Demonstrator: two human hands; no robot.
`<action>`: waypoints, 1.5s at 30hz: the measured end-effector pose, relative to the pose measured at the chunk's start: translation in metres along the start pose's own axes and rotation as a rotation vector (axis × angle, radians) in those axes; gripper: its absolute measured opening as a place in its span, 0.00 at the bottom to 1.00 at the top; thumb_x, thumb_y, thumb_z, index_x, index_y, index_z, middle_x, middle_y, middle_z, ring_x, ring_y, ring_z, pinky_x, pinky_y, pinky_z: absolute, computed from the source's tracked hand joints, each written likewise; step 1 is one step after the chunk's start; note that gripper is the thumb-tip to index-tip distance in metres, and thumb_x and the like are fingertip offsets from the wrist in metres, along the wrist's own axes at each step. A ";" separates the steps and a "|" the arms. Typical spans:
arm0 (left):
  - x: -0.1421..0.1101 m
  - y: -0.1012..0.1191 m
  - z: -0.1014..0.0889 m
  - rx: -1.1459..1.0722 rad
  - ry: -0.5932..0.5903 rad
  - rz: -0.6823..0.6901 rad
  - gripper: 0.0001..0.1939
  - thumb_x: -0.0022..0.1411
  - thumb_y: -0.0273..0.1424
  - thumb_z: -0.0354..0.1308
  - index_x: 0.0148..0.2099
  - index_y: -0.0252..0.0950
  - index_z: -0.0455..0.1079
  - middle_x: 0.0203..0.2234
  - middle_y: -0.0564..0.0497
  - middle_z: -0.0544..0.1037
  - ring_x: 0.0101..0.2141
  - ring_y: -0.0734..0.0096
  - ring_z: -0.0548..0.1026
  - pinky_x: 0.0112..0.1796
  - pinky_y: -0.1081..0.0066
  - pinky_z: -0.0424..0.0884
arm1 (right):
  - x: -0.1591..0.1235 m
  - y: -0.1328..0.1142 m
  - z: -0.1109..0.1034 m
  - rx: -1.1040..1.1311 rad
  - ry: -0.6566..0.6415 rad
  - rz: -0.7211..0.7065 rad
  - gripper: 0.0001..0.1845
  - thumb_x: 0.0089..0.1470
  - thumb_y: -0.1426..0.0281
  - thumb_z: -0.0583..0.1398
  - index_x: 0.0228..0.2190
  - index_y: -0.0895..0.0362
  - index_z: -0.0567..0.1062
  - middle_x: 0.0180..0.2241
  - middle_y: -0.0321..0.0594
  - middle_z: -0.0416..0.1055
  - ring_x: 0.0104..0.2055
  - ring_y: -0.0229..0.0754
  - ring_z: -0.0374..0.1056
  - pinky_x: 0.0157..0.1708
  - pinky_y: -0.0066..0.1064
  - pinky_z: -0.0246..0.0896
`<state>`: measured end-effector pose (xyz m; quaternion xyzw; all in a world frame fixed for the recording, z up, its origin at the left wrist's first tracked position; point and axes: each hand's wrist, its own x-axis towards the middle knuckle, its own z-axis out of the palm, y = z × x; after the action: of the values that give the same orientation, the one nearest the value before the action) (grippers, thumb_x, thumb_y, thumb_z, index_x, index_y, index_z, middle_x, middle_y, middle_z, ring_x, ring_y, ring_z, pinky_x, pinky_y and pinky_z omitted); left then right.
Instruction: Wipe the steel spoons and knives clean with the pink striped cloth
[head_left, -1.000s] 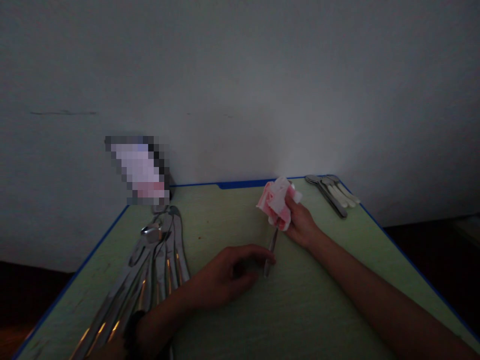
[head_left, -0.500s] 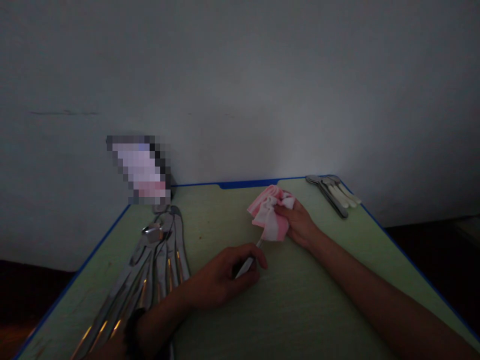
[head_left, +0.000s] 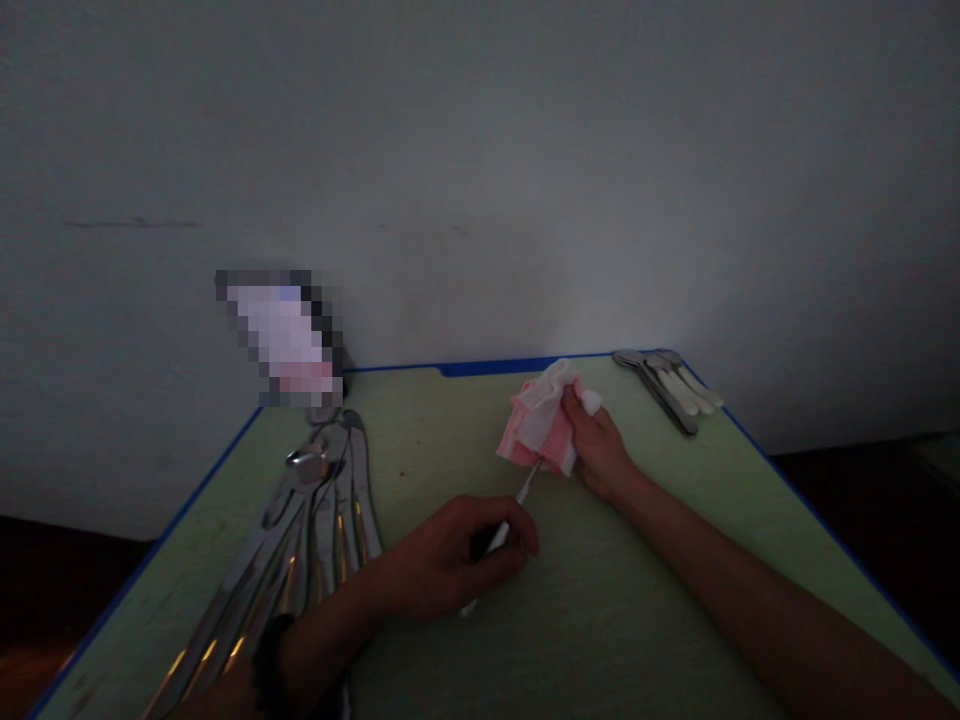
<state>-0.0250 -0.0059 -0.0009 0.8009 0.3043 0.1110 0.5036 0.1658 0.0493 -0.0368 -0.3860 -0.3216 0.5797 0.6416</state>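
My left hand (head_left: pixel 469 555) is closed around the pale handle of a piece of cutlery (head_left: pixel 529 485), held slanting over the middle of the table. The utensil's far end disappears into a pink and white cloth (head_left: pixel 546 425), so I cannot see whether it is a spoon or a fork. Bunched in my right hand (head_left: pixel 600 440), the cloth wraps that hidden end, with my thumb pressed on top of it. A dark beaded bracelet circles my left wrist.
Several long metal utensils (head_left: pixel 300 530), some gold-banded, lie fanned out at left, partly under my left forearm. A blurred-out phone-like screen (head_left: pixel 281 335) stands behind them. Spoons and white-handled forks (head_left: pixel 671 385) lie at the far right corner. The blue-edged table (head_left: pixel 420 440) meets a grey wall.
The cloth has been shifted and refolded in my right hand, its white part now on top. More of the utensil's shaft shows between cloth and left hand, and its handle end now shows below.
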 end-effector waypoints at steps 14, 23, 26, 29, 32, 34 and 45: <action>-0.004 0.013 -0.019 -0.184 -0.230 0.208 0.14 0.59 0.30 0.55 0.48 0.37 0.68 0.39 0.46 0.77 0.39 0.66 0.74 0.43 0.67 0.66 | 0.004 -0.004 -0.002 0.130 0.191 0.032 0.17 0.46 0.56 0.60 0.33 0.55 0.69 0.28 0.36 0.74 0.30 0.38 0.70 0.26 0.27 0.65; -0.003 0.003 -0.011 -0.151 -0.271 0.082 0.12 0.56 0.33 0.59 0.44 0.37 0.72 0.32 0.49 0.78 0.31 0.71 0.73 0.31 0.75 0.67 | -0.001 -0.006 0.001 0.001 0.028 0.001 0.19 0.45 0.55 0.60 0.34 0.55 0.70 0.26 0.34 0.73 0.30 0.37 0.69 0.27 0.26 0.62; -0.002 0.002 -0.010 -0.091 -0.207 0.088 0.11 0.58 0.34 0.56 0.42 0.36 0.72 0.31 0.50 0.75 0.31 0.72 0.71 0.33 0.75 0.65 | -0.003 -0.003 0.001 -0.040 -0.063 -0.008 0.17 0.46 0.56 0.60 0.33 0.56 0.70 0.27 0.35 0.73 0.29 0.37 0.68 0.27 0.26 0.61; 0.000 0.000 -0.008 -0.049 -0.147 0.105 0.11 0.61 0.34 0.53 0.43 0.36 0.71 0.33 0.50 0.75 0.34 0.72 0.71 0.36 0.75 0.64 | -0.003 -0.003 -0.001 -0.049 -0.089 0.012 0.17 0.47 0.57 0.59 0.35 0.56 0.70 0.28 0.35 0.73 0.27 0.36 0.67 0.27 0.25 0.60; 0.001 -0.003 -0.005 -0.013 -0.100 0.109 0.11 0.62 0.34 0.51 0.44 0.36 0.70 0.34 0.50 0.75 0.34 0.72 0.70 0.35 0.75 0.64 | -0.007 -0.009 -0.002 -0.168 -0.209 0.029 0.17 0.47 0.58 0.59 0.36 0.56 0.71 0.29 0.35 0.73 0.27 0.35 0.66 0.27 0.25 0.60; 0.002 -0.005 -0.003 0.004 -0.064 0.106 0.12 0.63 0.35 0.50 0.44 0.36 0.70 0.33 0.51 0.75 0.33 0.73 0.70 0.35 0.75 0.64 | -0.011 -0.014 -0.001 -0.329 -0.359 0.034 0.17 0.46 0.59 0.61 0.34 0.58 0.72 0.29 0.36 0.72 0.28 0.36 0.65 0.29 0.26 0.59; 0.000 -0.007 -0.001 0.093 -0.095 0.210 0.11 0.61 0.33 0.53 0.40 0.36 0.74 0.27 0.51 0.76 0.27 0.76 0.70 0.29 0.78 0.63 | 0.002 -0.006 -0.003 0.142 0.035 0.166 0.17 0.51 0.56 0.56 0.35 0.56 0.72 0.32 0.37 0.75 0.32 0.38 0.70 0.35 0.31 0.66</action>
<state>-0.0279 -0.0030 -0.0068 0.8552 0.1995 0.1105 0.4653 0.1715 0.0508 -0.0336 -0.3751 -0.2354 0.6450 0.6228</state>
